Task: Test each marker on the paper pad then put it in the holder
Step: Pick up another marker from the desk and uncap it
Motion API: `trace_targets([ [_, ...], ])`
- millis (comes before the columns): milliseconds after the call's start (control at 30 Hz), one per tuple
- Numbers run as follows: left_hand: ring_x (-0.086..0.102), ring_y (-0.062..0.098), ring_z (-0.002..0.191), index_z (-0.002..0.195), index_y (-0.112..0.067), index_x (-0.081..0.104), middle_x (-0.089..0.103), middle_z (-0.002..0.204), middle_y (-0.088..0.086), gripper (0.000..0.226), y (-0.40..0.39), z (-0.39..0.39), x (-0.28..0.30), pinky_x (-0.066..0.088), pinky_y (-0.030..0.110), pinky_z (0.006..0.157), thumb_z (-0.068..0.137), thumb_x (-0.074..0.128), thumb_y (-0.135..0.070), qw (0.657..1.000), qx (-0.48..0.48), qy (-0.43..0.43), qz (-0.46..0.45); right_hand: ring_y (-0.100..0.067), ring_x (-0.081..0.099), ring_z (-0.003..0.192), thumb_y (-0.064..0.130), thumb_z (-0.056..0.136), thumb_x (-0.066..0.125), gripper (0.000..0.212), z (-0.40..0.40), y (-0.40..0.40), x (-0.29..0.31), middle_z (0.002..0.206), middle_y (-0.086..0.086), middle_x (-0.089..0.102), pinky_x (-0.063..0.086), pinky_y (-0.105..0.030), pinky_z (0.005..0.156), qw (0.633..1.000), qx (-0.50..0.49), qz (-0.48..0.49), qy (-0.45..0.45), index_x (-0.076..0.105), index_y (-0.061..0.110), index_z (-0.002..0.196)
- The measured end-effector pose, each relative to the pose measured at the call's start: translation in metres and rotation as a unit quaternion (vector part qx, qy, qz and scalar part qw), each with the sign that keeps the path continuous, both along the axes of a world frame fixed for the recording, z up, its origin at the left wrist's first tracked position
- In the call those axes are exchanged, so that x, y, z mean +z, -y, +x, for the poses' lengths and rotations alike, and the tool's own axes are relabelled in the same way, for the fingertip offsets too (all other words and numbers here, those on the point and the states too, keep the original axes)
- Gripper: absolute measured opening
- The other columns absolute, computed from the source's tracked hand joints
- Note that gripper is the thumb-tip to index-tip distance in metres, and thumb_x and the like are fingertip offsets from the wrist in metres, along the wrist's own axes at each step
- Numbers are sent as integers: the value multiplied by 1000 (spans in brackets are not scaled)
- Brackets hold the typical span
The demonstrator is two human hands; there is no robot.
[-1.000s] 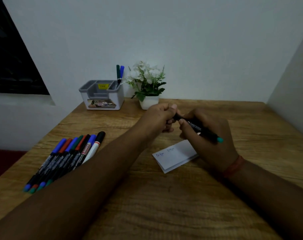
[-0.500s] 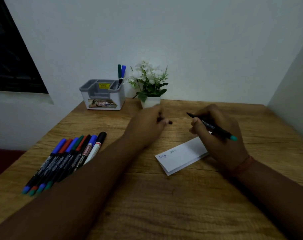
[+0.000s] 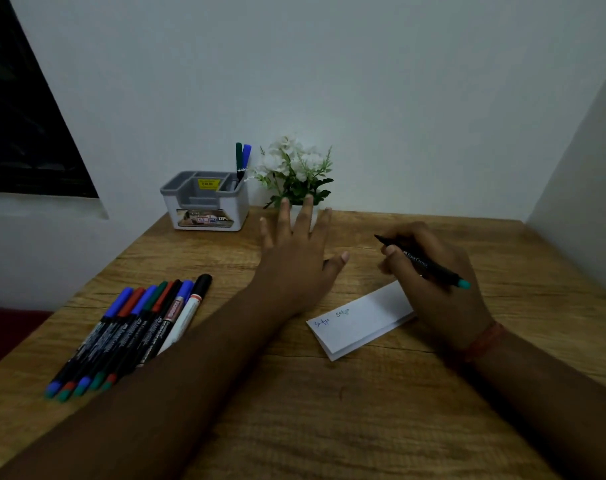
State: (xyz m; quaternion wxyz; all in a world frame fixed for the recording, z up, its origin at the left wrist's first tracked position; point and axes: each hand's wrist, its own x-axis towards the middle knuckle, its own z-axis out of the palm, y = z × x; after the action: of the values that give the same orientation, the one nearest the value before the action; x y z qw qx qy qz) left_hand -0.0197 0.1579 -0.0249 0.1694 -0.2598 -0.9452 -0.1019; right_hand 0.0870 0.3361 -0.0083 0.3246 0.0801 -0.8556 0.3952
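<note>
My right hand (image 3: 433,285) grips an uncapped black marker (image 3: 429,266) with a teal end, its tip pointing up and left, just above the far end of the white paper pad (image 3: 360,323). Two small scribbles show on the pad's left part. My left hand (image 3: 294,258) is spread flat with straight fingers over the table, left of the pad; a small dark piece shows under its thumb. A row of several capped markers (image 3: 135,330) lies at the left. The grey holder (image 3: 204,202) stands at the back with a green and a blue marker (image 3: 242,161) in it.
A white pot with white flowers (image 3: 298,174) stands right of the holder, just behind my left fingertips. The wooden table (image 3: 329,410) meets white walls at the back and right. A dark window is at the upper left.
My left hand pulled the cap off the marker, moved left and opened flat over the table. My right hand drew right with the uncapped marker.
</note>
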Motion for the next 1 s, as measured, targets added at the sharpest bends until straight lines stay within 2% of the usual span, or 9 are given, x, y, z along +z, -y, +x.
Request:
trace_targets([
  [100,-27,35,147,157,-28,-9,-27,162,4,79,-3,4,0,-8,66,115,95,17,-70,999,5,-37,0,-6,69,98,16,99,58,17,1,0,4,103,10,71,60,-33,83,1000,-4,-30,-3,65,23,112],
  [167,-28,36,146,157,-28,-10,-28,161,4,80,-4,6,-1,-7,67,115,94,14,-71,999,7,-50,-3,-10,70,95,14,97,59,15,3,0,10,98,7,71,60,-36,83,997,-9,-79,-4,65,23,107],
  [233,-29,36,146,156,-28,-11,-30,161,4,82,-6,7,-3,-8,67,114,93,11,-74,999,3,-51,-9,-16,70,87,12,94,62,9,5,0,17,90,2,69,60,-42,79,993,-17,-117,10,63,19,99],
  [300,-30,36,146,156,-28,-12,-30,161,3,83,-7,7,-6,-8,68,114,91,8,-75,999,-6,-41,-15,-17,66,76,10,91,64,7,7,0,22,81,1,65,57,-38,70,989,-14,-135,61,60,16,90],
  [367,-29,36,146,155,-28,-13,-29,161,4,84,-7,6,-10,-6,69,113,89,6,-76,999,-13,-38,-27,-15,63,67,8,89,65,9,10,3,21,75,3,61,54,-27,63,983,-5,-129,128,59,12,86],
  [567,-28,36,146,156,-26,-12,-25,162,6,84,-9,5,-22,-3,70,112,90,9,-75,997,-27,-41,-61,-11,62,65,11,88,66,7,17,8,-1,77,0,65,53,-31,65,965,7,-136,223,64,17,84],
  [700,-26,36,147,156,-26,-10,-23,163,7,84,-9,6,-27,-5,69,113,89,7,-73,995,-23,-44,-90,-6,61,71,18,86,68,7,17,12,-7,81,3,66,50,-25,64,972,-11,-75,220,65,23,82],
  [867,-25,35,148,157,-26,-7,-22,164,6,82,-10,3,-31,-5,69,113,90,8,-71,996,-24,-43,-76,-1,62,80,12,87,71,12,18,10,-7,85,11,67,50,-11,66,981,29,-25,193,67,24,84],
  [1000,-26,34,147,156,-27,-9,-23,163,4,80,-10,2,-32,-6,68,113,90,5,-71,996,-24,-33,-75,-3,65,85,10,84,74,12,16,7,-6,89,11,71,51,-13,70,977,54,-27,203,70,21,85],
])
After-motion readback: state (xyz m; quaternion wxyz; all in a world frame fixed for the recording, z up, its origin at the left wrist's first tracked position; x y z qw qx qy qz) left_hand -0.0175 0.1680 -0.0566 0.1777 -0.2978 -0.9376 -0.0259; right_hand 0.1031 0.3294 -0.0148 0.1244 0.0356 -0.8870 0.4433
